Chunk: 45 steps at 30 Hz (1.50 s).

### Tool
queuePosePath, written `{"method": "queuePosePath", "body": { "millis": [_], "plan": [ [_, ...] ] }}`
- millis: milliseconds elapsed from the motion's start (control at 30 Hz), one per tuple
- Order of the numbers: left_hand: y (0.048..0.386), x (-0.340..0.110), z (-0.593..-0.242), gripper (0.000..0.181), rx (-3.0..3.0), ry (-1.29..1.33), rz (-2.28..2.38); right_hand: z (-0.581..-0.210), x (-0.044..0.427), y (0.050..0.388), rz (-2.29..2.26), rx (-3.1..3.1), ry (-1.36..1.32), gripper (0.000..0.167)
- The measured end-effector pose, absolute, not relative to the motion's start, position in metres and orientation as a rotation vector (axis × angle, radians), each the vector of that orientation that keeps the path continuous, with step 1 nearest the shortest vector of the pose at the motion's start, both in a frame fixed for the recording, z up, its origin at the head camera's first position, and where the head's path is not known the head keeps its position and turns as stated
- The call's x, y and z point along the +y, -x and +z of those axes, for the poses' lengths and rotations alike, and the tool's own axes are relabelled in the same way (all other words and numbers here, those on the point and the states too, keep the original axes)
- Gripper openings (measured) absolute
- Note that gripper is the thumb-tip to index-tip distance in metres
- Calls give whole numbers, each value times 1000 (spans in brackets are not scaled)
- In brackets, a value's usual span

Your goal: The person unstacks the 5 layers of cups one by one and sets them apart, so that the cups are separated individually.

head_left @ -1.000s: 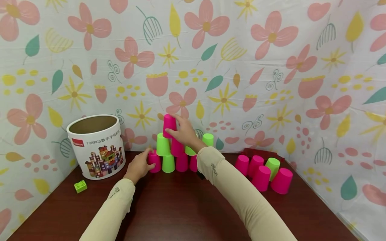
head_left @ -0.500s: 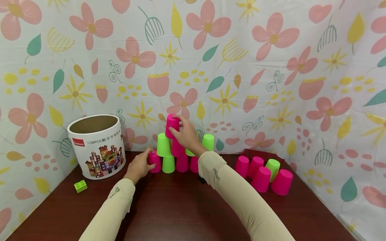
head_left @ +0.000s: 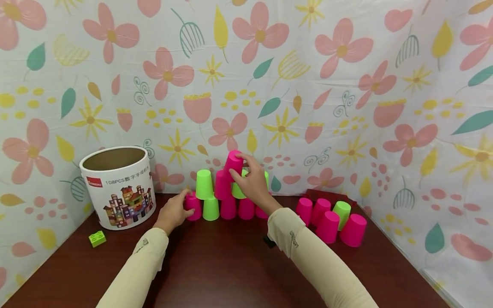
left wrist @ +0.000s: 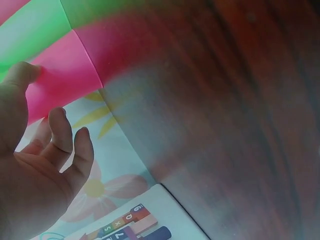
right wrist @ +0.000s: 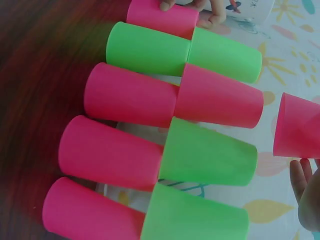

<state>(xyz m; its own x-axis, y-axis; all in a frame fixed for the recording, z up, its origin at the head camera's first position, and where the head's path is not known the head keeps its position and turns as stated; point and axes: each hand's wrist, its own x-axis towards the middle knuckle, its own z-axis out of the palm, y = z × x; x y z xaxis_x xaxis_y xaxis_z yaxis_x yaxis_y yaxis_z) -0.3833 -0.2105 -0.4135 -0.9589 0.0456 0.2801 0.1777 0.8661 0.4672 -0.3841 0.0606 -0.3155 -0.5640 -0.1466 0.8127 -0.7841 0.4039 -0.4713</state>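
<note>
Nearby stand a white bucket (head_left: 117, 188) and green block (head_left: 97, 238), while both hands (head_left: 172, 212) (head_left: 254, 182) grip pink cups (head_left: 195, 208) (head_left: 232, 163).

White cloth (head_left: 292, 25), slightly creased, printed with pink flowers, yellow and teal leaves; spans the back, wraps down the right side. Table (head_left: 219, 265) dark red-brown, glossy, cloth just behind it. Light soft.

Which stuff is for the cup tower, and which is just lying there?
For stacking:
raised pink cup
stacked cups
separate cups on the right, probably

Just lying about, it seems:
white tub
green toy brick
dark red thing behind the cups
black thing, partly hidden
</note>
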Motion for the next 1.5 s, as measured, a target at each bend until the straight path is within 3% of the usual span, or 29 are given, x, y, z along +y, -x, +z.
{"method": "queuePosePath", "body": {
  "millis": [933, 1500],
  "plan": [
    [381, -209, -411, 57, -2788, 161, -755, -358, 175, 317, 1170, -2190, -593, 49],
    [380, -211, -411, 57, -2804, 168, -746, -390, 250, 308, 952, -2489, -483, 51]
  ]
}}
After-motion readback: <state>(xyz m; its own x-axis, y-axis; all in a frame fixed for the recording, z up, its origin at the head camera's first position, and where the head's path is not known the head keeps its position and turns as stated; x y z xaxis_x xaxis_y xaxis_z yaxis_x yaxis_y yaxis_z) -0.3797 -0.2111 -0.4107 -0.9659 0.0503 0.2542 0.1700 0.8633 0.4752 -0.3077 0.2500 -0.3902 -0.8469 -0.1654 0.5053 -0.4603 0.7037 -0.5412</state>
